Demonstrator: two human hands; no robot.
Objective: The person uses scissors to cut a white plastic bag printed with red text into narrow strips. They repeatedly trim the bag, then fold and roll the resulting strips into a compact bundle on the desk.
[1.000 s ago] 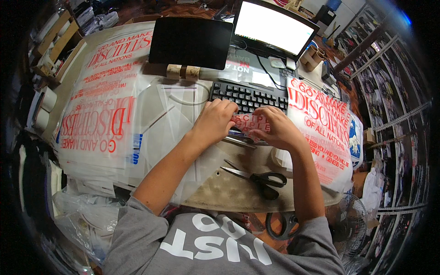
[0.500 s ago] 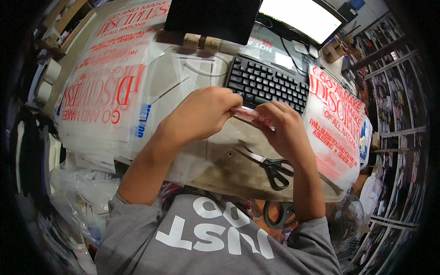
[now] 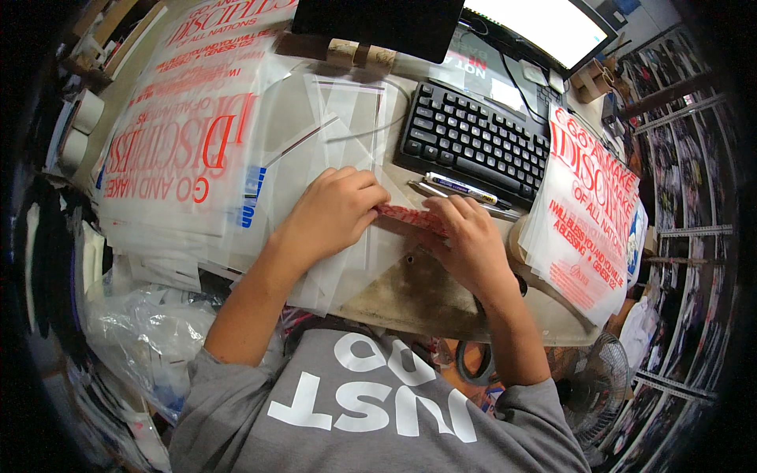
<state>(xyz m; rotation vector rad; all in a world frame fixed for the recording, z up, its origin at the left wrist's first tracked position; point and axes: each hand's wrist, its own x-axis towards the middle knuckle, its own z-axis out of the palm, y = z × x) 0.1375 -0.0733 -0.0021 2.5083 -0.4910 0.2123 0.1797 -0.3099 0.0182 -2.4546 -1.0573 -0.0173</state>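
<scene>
Spanning between left hand (image 3: pixel 335 211) and right hand (image 3: pixel 473 243), each pinching one end: narrow red-printed plastic strip (image 3: pixel 410 217), over tabletop (image 3: pixel 402 293); packed shelving (image 3: pixel 694 232) rightward.

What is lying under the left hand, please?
Clear sheets show on the table around the left hand, which grips one end of the red-printed strip. The patch directly beneath the palm is covered, so what lies there cannot be seen.

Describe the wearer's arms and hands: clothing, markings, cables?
Ungloved left hand and right hand, no watch or cables visible. Forearms bare up to the short, plain grey fabric sleeves of a grey T-shirt with large white block lettering.
</scene>
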